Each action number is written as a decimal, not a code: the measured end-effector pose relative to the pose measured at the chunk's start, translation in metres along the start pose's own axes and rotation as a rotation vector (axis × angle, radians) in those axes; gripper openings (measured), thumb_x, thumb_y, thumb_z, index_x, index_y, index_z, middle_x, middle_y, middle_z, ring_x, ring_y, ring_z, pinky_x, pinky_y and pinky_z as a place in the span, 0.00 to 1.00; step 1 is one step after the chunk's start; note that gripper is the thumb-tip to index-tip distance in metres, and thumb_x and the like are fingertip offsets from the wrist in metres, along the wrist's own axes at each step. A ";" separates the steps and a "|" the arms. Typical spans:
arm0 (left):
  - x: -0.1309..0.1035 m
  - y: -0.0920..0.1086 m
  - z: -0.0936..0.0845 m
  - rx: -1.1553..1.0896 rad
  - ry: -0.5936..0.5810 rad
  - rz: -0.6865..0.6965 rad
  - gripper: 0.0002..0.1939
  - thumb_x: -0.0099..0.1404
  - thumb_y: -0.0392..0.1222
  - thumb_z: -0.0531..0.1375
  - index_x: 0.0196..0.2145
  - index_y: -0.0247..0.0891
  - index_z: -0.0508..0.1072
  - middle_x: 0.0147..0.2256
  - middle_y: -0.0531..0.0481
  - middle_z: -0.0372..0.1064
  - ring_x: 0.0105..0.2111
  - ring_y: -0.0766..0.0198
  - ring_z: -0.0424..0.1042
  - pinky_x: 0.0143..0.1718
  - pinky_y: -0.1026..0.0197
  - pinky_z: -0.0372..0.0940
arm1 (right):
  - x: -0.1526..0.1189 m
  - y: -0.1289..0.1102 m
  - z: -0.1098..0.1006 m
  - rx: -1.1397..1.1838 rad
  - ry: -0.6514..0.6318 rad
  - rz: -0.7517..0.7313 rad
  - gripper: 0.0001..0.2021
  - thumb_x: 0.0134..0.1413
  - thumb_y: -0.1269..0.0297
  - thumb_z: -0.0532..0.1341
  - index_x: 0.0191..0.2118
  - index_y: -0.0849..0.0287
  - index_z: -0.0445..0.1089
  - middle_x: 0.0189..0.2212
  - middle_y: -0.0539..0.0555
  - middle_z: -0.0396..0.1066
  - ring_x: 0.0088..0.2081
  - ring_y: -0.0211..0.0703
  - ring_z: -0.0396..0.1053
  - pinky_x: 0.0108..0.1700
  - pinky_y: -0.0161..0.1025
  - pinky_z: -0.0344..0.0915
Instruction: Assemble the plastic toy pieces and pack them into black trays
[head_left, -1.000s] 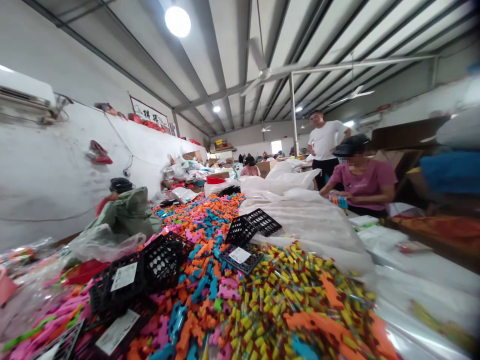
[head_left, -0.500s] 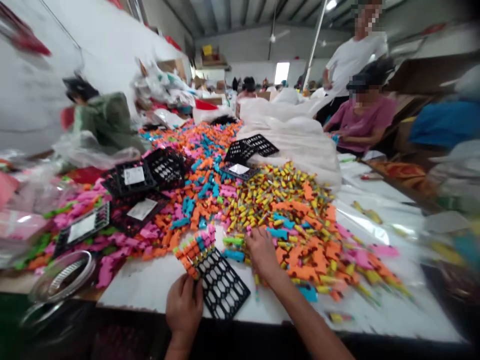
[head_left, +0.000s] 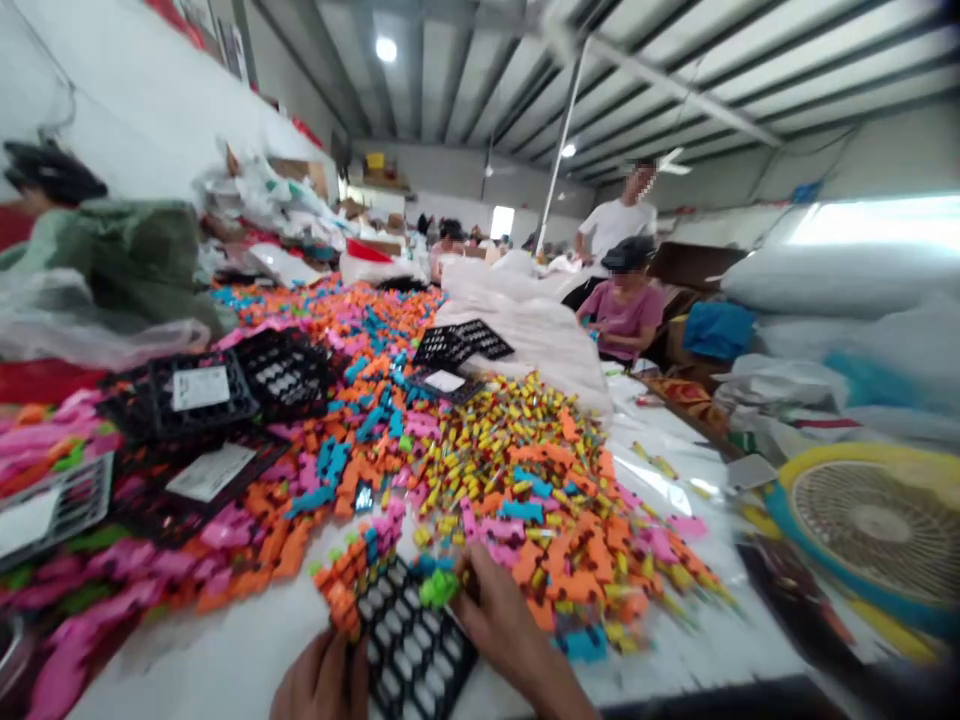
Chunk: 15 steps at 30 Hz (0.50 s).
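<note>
My left hand (head_left: 322, 678) is closed on the left edge of a black grid tray (head_left: 409, 630) with rows of oblong holes. Orange pieces (head_left: 341, 600), with pink and blue ones beside them, fill the tray's far and left rows. The other holes show white through them. My right hand (head_left: 499, 610) is closed, with a bright green plastic piece (head_left: 439, 588) at its fingertips, over the tray's upper right edge. Just beyond that hand lie loose pink pieces (head_left: 501, 528) and a heap of small yellow pencil-like pieces (head_left: 480, 440).
More black trays with white labels (head_left: 201, 387) lie on the coloured pieces at left. Another tray stack (head_left: 450, 380) sits farther back. A yellow and blue fan (head_left: 877, 520) stands at right. A person in pink (head_left: 626, 310) sits across the table; another stands behind.
The view has tilted up and swung right. My right hand has left the heap's edge and come to the tray with the green piece. My left hand still holds the tray.
</note>
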<state>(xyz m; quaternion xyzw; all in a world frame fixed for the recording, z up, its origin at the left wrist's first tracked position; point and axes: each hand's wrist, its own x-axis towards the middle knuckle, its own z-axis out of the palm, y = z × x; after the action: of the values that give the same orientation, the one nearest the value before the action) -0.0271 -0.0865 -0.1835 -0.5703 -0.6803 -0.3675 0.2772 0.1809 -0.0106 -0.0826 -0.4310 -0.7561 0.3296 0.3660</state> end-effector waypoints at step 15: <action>0.014 0.019 -0.032 -0.083 -0.235 -0.141 0.08 0.65 0.39 0.58 0.41 0.34 0.72 0.36 0.45 0.70 0.37 0.58 0.68 0.40 0.58 0.65 | 0.014 -0.002 0.080 0.806 -0.232 0.399 0.17 0.42 0.54 0.68 0.33 0.57 0.63 0.22 0.45 0.71 0.22 0.39 0.70 0.27 0.38 0.70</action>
<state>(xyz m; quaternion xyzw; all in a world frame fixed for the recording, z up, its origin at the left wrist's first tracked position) -0.0125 -0.1028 -0.1506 -0.5713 -0.7307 -0.3443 0.1454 0.1081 -0.0140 -0.1183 -0.3517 -0.5057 0.7072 0.3469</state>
